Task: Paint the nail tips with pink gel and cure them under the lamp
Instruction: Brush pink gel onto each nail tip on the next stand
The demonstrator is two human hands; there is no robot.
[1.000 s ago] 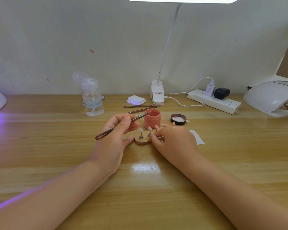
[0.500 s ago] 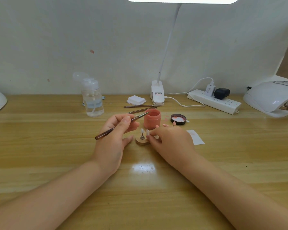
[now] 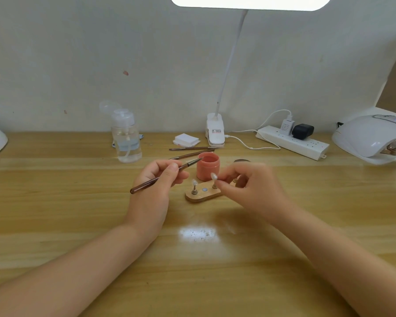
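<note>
On the table [image 3: 55,225] were two curing lamps, one [image 3: 373,138] at right with holders inside. The left hand [image 3: 156,179] held one brush [image 3: 165,176]; two more brushes [image 3: 192,148] lay behind. The open jar [image 3: 208,167] held pink gel. The right hand [image 3: 249,186] pinched one of two visible nail tips [image 3: 213,176] above the stand [image 3: 201,195].

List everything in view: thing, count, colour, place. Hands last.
wooden holder: 1, tan, table centre
nail tips: 2 visible, pale, on stands; one on the holder, one at the right hand's fingertips
gel jar: 1, pink, open, behind holder
brush: 1, brown, in left hand
spare brushes: 2, brown, behind jar
jar lid: 1, dark, mostly hidden behind right hand
pump bottle: 1, clear, back left
wipes: 1 stack, white, back centre
clip lamp: 1, white, back centre
power strip: 1, white, back right
curing lamp: 1, white, far right
left hand: grips brush
right hand: pinches a nail tip's stand, blurred
</note>
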